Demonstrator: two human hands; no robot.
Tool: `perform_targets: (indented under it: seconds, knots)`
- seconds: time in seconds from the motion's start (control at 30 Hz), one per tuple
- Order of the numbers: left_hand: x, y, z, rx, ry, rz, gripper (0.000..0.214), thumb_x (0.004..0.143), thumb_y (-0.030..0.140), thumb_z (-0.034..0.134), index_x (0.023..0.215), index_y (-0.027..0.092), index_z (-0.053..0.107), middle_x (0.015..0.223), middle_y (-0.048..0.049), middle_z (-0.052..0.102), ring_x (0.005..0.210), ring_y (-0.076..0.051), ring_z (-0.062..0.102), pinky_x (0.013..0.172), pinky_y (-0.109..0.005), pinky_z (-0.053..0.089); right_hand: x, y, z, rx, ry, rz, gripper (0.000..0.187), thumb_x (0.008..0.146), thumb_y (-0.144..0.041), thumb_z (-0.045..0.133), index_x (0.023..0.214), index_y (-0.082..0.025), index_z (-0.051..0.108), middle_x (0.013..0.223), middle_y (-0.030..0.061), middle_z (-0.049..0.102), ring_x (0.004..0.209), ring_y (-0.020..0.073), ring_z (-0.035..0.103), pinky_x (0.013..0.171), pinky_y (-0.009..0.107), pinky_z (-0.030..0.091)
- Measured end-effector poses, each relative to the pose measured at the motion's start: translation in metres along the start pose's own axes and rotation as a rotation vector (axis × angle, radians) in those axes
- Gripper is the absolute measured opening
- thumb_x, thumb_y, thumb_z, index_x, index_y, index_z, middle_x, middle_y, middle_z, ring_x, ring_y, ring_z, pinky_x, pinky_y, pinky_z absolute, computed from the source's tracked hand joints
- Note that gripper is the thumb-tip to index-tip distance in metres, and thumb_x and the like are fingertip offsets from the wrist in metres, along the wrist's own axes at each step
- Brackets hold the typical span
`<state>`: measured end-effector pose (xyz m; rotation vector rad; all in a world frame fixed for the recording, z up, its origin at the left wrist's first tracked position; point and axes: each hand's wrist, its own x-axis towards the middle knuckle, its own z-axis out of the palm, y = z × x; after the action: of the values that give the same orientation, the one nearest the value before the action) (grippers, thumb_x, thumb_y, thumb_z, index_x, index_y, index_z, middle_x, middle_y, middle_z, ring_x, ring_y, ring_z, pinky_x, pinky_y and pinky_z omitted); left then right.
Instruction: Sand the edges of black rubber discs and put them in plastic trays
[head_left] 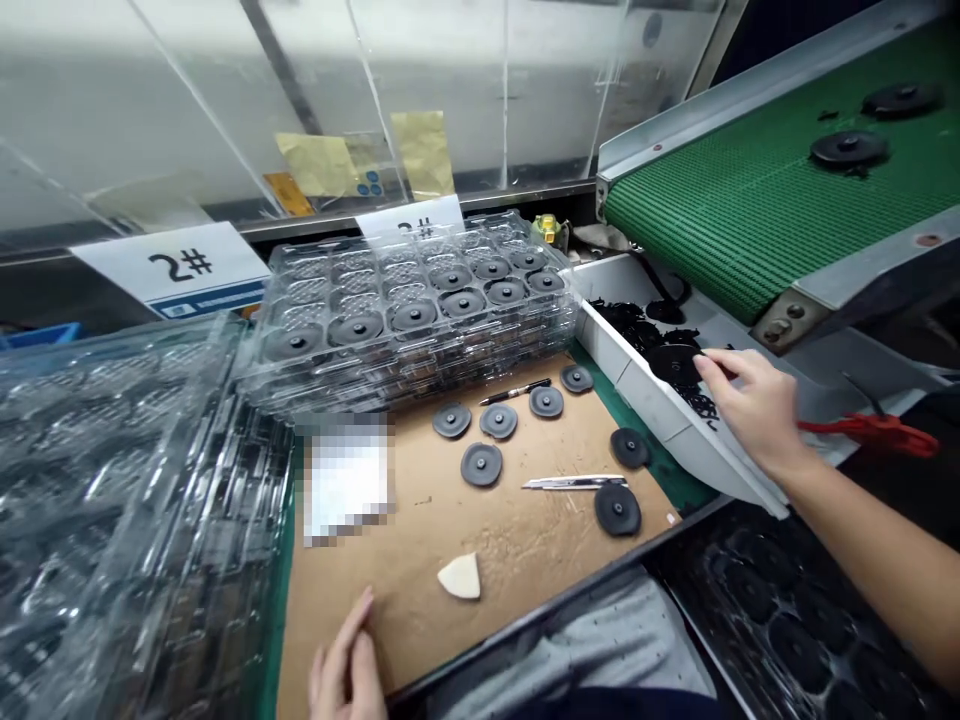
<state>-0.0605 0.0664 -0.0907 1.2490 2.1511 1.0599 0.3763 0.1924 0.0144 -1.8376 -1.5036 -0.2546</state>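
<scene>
My right hand (754, 405) reaches into a white bin (645, 390) at the right and its fingers rest on a black rubber disc (673, 362) among black scraps; the fingers are curled over it. My left hand (349, 660) lies at the near edge of the brown board (517, 540), fingers stretched out, holding nothing. Several dark round discs (498, 420) lie loose on the board. A stack of clear plastic trays (405, 310) behind them holds more discs in its pockets.
A pen (516, 392) and a utility knife (574, 483) lie on the board, with a white wedge-shaped piece (461, 577) nearer me. A green conveyor belt (750, 200) carrying discs rises at the right. More clear trays (112, 500) are piled at the left. A "2#" sign (176, 265) stands behind.
</scene>
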Motion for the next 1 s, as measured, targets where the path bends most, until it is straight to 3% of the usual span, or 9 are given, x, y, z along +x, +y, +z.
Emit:
perform_targets:
  seconds: [0.1, 0.17, 0.23, 0.33, 0.47, 0.63, 0.77, 0.83, 1.0]
  knots:
    - [-0.007, 0.034, -0.008, -0.512, -0.055, -0.187, 0.038, 0.083, 0.040, 0.055, 0.118, 0.024, 0.054, 0.130, -0.0075, 0.055, 0.115, -0.027, 0.055, 0.103, -0.044, 0.038, -0.028, -0.047, -0.024, 0.157, -0.119, -0.101, 0.023, 0.086, -0.036, 0.055, 0.094, -0.020, 0.069, 0.089, 0.0050, 0.068, 0.081, 0.0175, 0.061, 0.077, 0.030, 0.047]
    - [-0.016, 0.058, -0.009, -0.730, -0.329, -0.250, 0.038, 0.084, 0.041, 0.055, 0.117, 0.023, 0.054, 0.127, -0.0101, 0.056, 0.103, -0.026, 0.062, 0.088, -0.040, 0.050, -0.051, -0.082, -0.032, 0.363, -0.451, -0.185, 0.021, 0.087, -0.034, 0.055, 0.096, -0.021, 0.069, 0.084, 0.0038, 0.067, 0.078, 0.0154, 0.060, 0.071, 0.027, 0.047]
    - [-0.028, 0.075, -0.009, -0.933, -0.782, -0.365, 0.047, 0.083, 0.049, 0.053, 0.120, 0.021, 0.053, 0.121, -0.0151, 0.059, 0.097, -0.028, 0.064, 0.077, -0.040, 0.054, -0.075, -0.116, -0.035, 0.543, -0.818, -0.301, 0.021, 0.089, -0.032, 0.054, 0.097, -0.021, 0.070, 0.080, 0.0038, 0.065, 0.077, 0.0147, 0.058, 0.070, 0.027, 0.046]
    - [-0.045, 0.080, -0.010, -1.053, -1.337, -0.468, 0.068, 0.074, 0.060, 0.057, 0.126, 0.017, 0.049, 0.110, -0.0185, 0.064, 0.086, -0.029, 0.068, 0.068, -0.038, 0.055, -0.110, -0.155, -0.034, 0.686, -1.143, -0.441, 0.022, 0.090, -0.030, 0.052, 0.101, -0.023, 0.070, 0.076, 0.0040, 0.063, 0.079, 0.0151, 0.055, 0.070, 0.028, 0.044]
    - [-0.068, 0.057, -0.024, -1.096, -1.546, -0.613, 0.076, 0.066, 0.059, 0.067, 0.127, 0.016, 0.049, 0.100, -0.0170, 0.068, 0.076, -0.026, 0.069, 0.063, -0.033, 0.052, -0.142, -0.186, -0.032, 0.771, -1.385, -0.449, 0.023, 0.091, -0.026, 0.050, 0.104, -0.027, 0.069, 0.078, 0.0025, 0.062, 0.079, 0.0138, 0.053, 0.069, 0.026, 0.043]
    - [-0.090, 0.027, -0.045, -1.300, -1.495, -0.738, 0.071, 0.064, 0.049, 0.074, 0.122, 0.014, 0.052, 0.108, -0.0177, 0.066, 0.090, -0.028, 0.068, 0.073, -0.035, 0.052, -0.158, -0.206, -0.018, 0.856, -1.549, -0.525, 0.025, 0.089, -0.025, 0.053, 0.110, -0.030, 0.066, 0.083, -0.0003, 0.067, 0.081, 0.0132, 0.056, 0.072, 0.025, 0.045]
    - [-0.086, 0.018, -0.058, -1.533, -1.149, -0.783, 0.053, 0.081, 0.041, 0.059, 0.129, 0.025, 0.045, 0.122, -0.0145, 0.060, 0.108, -0.033, 0.060, 0.088, -0.048, 0.046, -0.163, -0.203, 0.028, 0.677, -1.237, -0.331, 0.027, 0.090, -0.032, 0.050, 0.114, -0.029, 0.063, 0.106, 0.0027, 0.064, 0.092, 0.0151, 0.061, 0.083, 0.028, 0.049]
    - [-0.079, 0.015, -0.062, -1.619, -0.938, -0.847, 0.049, 0.087, 0.039, 0.051, 0.133, 0.028, 0.040, 0.129, -0.0128, 0.056, 0.115, -0.031, 0.056, 0.095, -0.044, 0.042, -0.174, -0.198, 0.056, 0.530, -1.050, -0.214, 0.029, 0.091, -0.031, 0.046, 0.114, -0.026, 0.063, 0.113, 0.0081, 0.059, 0.096, 0.0205, 0.060, 0.085, 0.036, 0.049]
    - [-0.068, 0.006, -0.066, -1.770, -0.617, -0.926, 0.054, 0.089, 0.037, 0.049, 0.140, 0.031, 0.031, 0.137, -0.0089, 0.049, 0.127, -0.029, 0.045, 0.102, -0.035, 0.037, -0.230, -0.196, 0.081, 0.503, -1.034, -0.223, 0.030, 0.086, -0.024, 0.050, 0.113, -0.019, 0.061, 0.112, 0.0126, 0.055, 0.098, 0.0238, 0.058, 0.085, 0.039, 0.048]
